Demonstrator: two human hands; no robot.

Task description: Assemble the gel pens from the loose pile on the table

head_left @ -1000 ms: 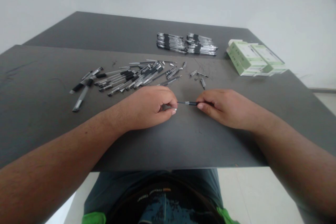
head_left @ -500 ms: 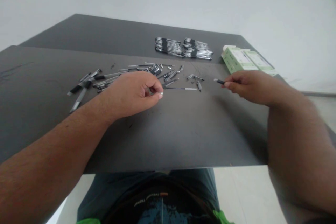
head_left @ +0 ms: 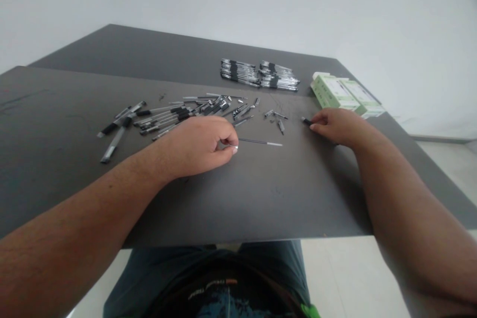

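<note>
My left hand (head_left: 204,146) is closed in a pinch near the middle of the table. A thin pen refill (head_left: 257,141), dark with a whitish end, sticks out to the right from its fingers. A small shiny bit shows at the thumb tip. My right hand (head_left: 335,126) is closed on a pen barrel (head_left: 306,121); its black grip and pale end point left, and the rest is hidden in the hand. Between the hands lie a few loose pen caps (head_left: 280,126). Beyond my left hand is a pile of pen parts (head_left: 167,118).
Two rows of pens (head_left: 238,72) lie side by side at the back. Green and white boxes (head_left: 337,92) rest at the right, beyond my right hand. Two pens (head_left: 115,141) lie crossed at the left. The grey table (head_left: 253,208) ends just before my lap.
My right hand has moved left and lower with the pen barrel, nearer the table. My left hand has shifted slightly right and toward me, and the refill came along.
</note>
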